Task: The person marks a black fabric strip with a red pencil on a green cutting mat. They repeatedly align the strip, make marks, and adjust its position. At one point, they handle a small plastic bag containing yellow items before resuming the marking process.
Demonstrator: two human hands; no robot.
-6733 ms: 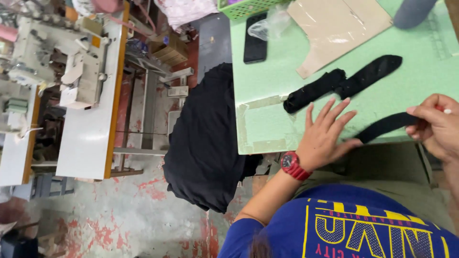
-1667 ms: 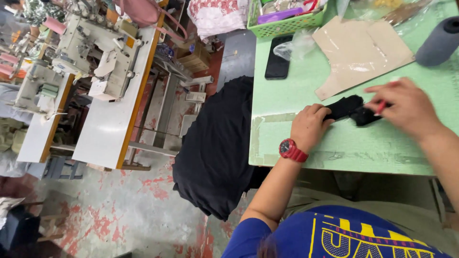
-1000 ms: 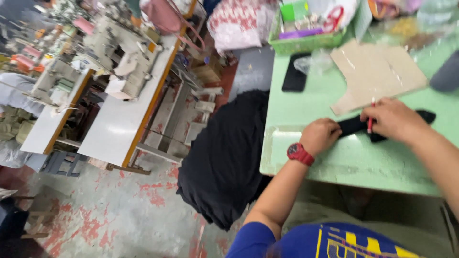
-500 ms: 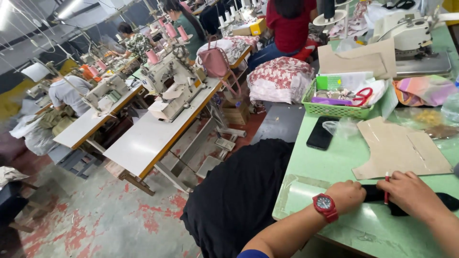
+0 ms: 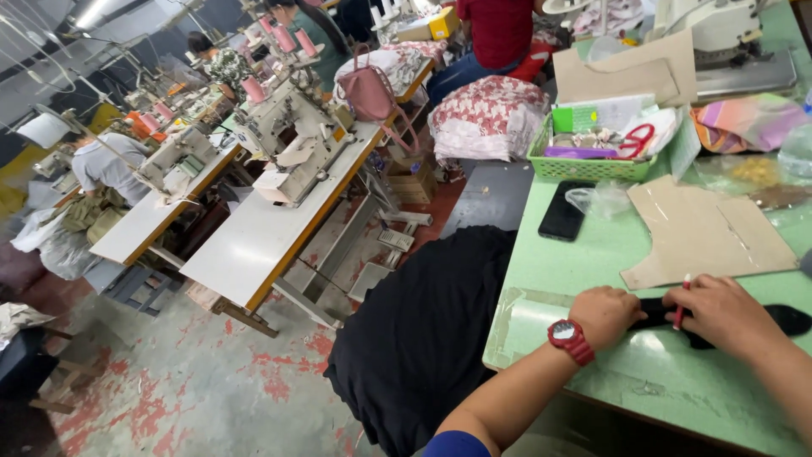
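head view: black fabric strip [image 5: 782,318] under left hand [image 5: 606,315], right hand [image 5: 721,311]

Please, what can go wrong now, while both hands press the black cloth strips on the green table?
1. The right hand holds a red pencil over the black cloth strips; black on black, layers may shift unnoticed.
2. The left hand works near the edge of the green table, where the big black cloth hangs down and may slip to the floor.
3. The phone lies near that same edge.
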